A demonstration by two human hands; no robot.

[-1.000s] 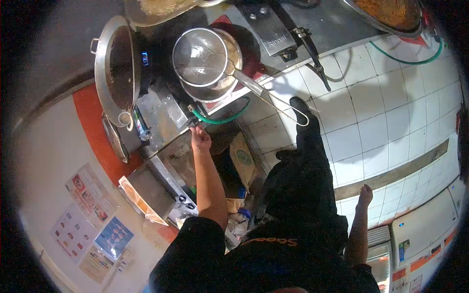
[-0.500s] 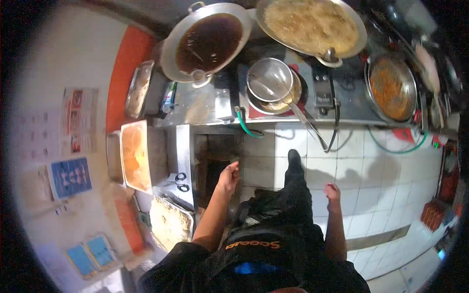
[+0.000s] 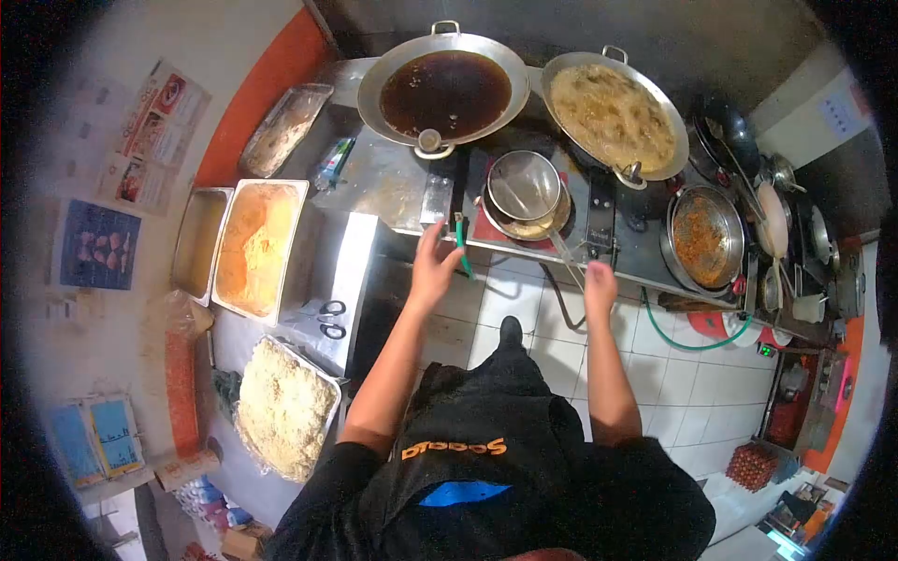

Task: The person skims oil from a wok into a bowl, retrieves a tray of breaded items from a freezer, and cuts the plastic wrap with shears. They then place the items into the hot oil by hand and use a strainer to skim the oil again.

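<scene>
On my remote feed, steel counter (image 3: 379, 201) at twelve o'clock, oblong tray (image 3: 285, 129) and blue packet (image 3: 334, 161) on it toward ten, steel side table (image 3: 352, 266) at eight to nine, bearing powder container (image 3: 289, 252), scissors (image 3: 325, 318), crumb-heaped tray (image 3: 334, 393), white-tiled floor (image 3: 664, 374) at four.

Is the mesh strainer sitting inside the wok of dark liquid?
No, the mesh strainer rests over the metal pot, apart from the wok of dark liquid.

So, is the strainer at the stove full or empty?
Empty, apparently: the strainer shows bare mesh, with nothing visible heaped inside.
</scene>
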